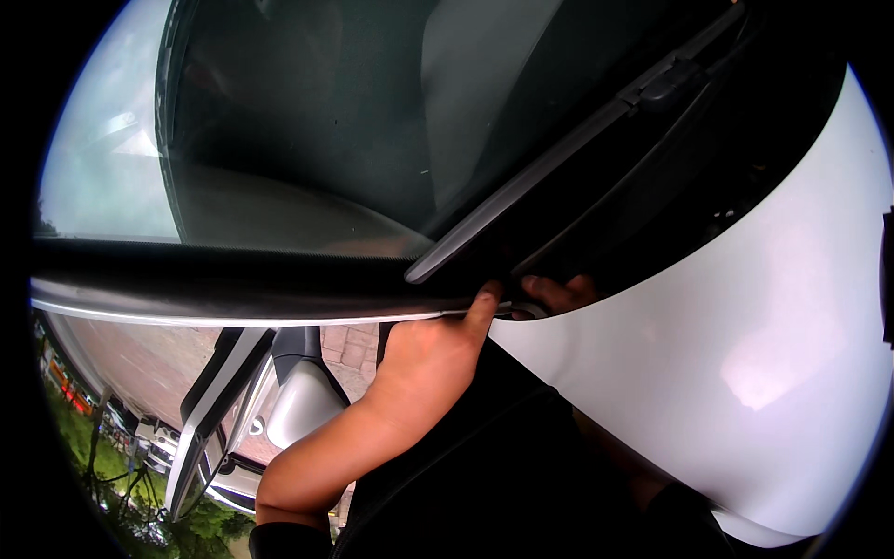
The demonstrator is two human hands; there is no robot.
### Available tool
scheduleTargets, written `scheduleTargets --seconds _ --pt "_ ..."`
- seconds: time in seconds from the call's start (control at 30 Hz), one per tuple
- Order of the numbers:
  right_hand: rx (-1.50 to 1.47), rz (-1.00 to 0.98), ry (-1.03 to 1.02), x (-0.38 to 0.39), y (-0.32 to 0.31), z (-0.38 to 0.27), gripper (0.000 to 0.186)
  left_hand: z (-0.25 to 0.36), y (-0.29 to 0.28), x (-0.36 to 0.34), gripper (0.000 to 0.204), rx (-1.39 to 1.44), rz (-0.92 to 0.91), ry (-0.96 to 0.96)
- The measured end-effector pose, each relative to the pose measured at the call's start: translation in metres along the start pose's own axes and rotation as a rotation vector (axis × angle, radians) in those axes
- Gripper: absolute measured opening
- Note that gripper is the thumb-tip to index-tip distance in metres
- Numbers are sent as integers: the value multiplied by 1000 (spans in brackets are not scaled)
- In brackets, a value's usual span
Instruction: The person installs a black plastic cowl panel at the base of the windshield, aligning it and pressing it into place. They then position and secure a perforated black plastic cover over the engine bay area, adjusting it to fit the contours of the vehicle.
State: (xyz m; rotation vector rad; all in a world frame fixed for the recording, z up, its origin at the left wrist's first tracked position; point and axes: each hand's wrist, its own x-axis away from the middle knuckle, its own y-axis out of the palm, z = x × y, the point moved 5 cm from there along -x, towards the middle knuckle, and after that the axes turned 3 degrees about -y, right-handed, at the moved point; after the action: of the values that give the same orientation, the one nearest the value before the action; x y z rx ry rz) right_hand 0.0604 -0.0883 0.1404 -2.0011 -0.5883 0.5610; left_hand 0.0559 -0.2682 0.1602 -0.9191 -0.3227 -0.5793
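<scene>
My left hand (438, 349) reaches up from the lower left to the base corner of a car windshield (326, 93). One digit points up onto the black end of the windshield side trim (233, 289); the other fingers are curled and hidden. Just right of it, my right hand (563, 293) shows only bent fingers in the dark gap by the hood's corner; its wrist is out of sight behind the white hood (745, 307). Between the hands lies a small dark curved part (529, 311). Whatever either hand grips is hidden.
A grey wiper arm (559, 158) slants across the glass just above my hands, over the black cowl (643, 205). At lower left are a silver side mirror (303, 405) and a car door (214, 419) standing open. Brick paving (354, 345), trees and parked vehicles show beyond.
</scene>
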Motion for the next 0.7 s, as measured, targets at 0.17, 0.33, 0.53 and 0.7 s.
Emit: scheduleTargets --seconds 0.17,0.33,0.53,0.7 --pt "-203 36 213 24 18 8 33 2 2 0 55 -72 -7 25" --pt "-904 -34 770 45 43 27 30 1 3 0 54 -103 47 83" --pt "-856 -168 917 67 52 31 27 2 5 0 56 -33 13 9" --pt "-548 -146 515 53 33 26 29 2 4 -1 56 -17 -1 2"
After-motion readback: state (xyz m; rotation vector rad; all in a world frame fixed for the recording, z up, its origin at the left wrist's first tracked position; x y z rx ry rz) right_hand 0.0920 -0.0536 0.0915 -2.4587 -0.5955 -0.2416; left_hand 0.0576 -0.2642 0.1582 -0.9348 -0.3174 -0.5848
